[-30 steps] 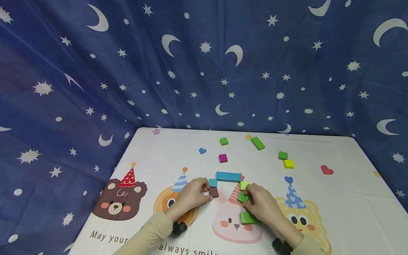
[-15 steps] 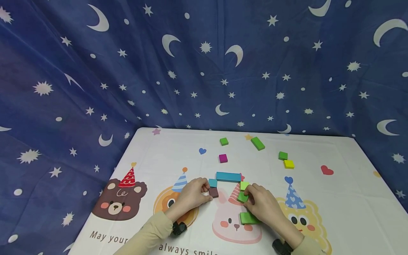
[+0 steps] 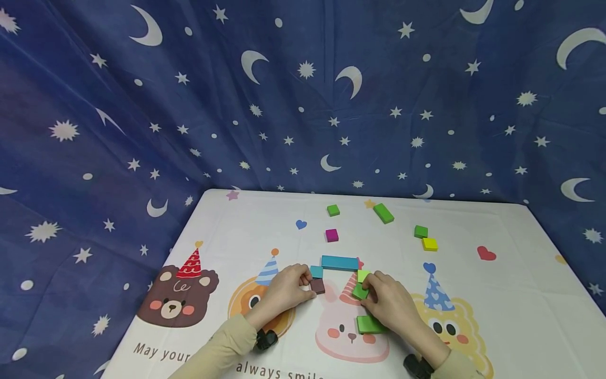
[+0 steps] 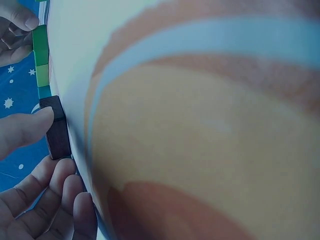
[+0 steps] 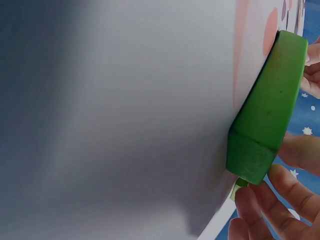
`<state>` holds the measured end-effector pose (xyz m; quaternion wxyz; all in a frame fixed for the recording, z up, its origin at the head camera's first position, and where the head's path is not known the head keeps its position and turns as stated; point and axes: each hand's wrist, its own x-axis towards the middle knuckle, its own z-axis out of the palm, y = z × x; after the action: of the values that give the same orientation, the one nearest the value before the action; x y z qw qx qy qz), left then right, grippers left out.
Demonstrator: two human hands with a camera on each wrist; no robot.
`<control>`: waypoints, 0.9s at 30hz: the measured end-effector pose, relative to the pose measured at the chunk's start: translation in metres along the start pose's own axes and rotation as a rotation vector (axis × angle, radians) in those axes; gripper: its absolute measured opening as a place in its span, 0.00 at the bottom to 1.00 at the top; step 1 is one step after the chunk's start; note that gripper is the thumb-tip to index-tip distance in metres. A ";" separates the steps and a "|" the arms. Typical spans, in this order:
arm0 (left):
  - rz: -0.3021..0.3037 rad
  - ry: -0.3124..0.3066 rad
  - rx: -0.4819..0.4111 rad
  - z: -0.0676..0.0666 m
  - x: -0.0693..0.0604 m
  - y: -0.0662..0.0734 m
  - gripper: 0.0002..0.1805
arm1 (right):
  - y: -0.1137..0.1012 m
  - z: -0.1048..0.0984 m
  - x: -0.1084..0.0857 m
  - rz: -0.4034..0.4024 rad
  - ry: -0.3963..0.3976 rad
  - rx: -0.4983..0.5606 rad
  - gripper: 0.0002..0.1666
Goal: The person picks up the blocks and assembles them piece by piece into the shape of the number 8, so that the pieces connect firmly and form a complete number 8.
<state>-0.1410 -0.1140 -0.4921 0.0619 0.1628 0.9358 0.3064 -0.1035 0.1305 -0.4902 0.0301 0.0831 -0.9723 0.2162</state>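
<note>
Seemingly an aligning step: left hand [image 3: 285,288] pinches the brown block [image 3: 317,286], just near of the small blue block [image 3: 316,272]; right hand [image 3: 390,301] pinches the green block [image 3: 359,292], near of the lime block [image 3: 363,276]. Next move likely wants gentle release.

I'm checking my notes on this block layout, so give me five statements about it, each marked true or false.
1. The left hand pinches the brown block. True.
2. The right hand is empty. False: the right hand pinches a green block.
3. The long blue block lies farther away than the brown block. True.
4. The purple block touches neither hand. True.
5. The purple block sits on the long blue block. False: the two lie apart.
</note>
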 end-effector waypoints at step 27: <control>-0.012 -0.008 -0.001 0.001 0.000 0.000 0.14 | -0.001 -0.002 -0.001 -0.001 -0.013 -0.020 0.17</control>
<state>-0.1411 -0.1135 -0.4925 0.0678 0.1584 0.9363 0.3059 -0.1025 0.1308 -0.4883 0.0246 0.0850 -0.9745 0.2061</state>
